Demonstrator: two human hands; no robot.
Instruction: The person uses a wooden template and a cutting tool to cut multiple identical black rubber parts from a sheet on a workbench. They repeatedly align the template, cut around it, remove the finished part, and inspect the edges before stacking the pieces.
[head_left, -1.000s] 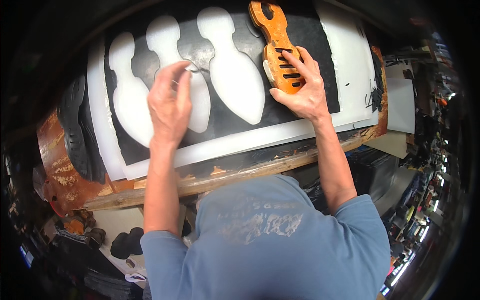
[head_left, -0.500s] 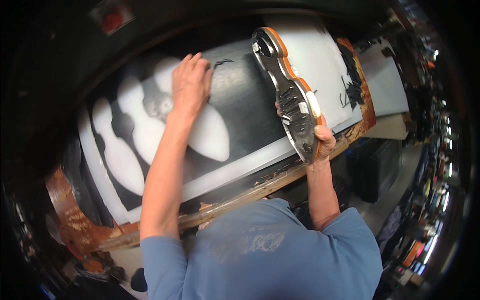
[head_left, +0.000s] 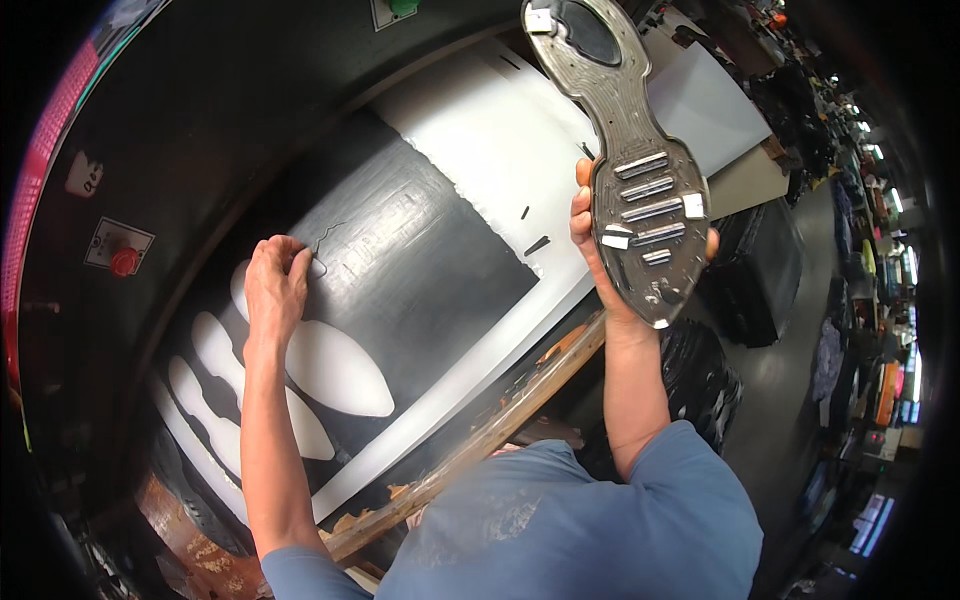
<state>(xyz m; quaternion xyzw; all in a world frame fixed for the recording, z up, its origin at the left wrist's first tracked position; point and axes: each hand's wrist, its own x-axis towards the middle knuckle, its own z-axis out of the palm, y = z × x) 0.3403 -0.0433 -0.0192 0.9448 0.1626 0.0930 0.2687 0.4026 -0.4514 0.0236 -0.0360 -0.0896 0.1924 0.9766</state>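
Note:
My right hand [head_left: 590, 220] grips a sole-shaped cutting die [head_left: 640, 130] and holds it up at the right. The die's dark ridged inside faces me, with a rounded window at its far end, several short slots and small white pads. My left hand [head_left: 275, 290] is over a black sheet [head_left: 400, 290], its thumb and fingers pinched together at a thin black strip [head_left: 322, 245]. Several sole-shaped cutouts [head_left: 340, 370] in the sheet show white underneath, and my left hand and forearm partly cover them.
A white board [head_left: 480, 120] lies under the black sheet, with small black scraps [head_left: 538, 245] on it. The table has a worn wooden front edge [head_left: 470, 450]. A dark machine panel with a red button [head_left: 124, 262] stands at the left. A black wrapped block [head_left: 750, 270] is at the right.
The view has swung right. My right hand has raised the cutting die off to the right and turned its inside toward me. The thumb and fingers of my left hand now pinch at the strip.

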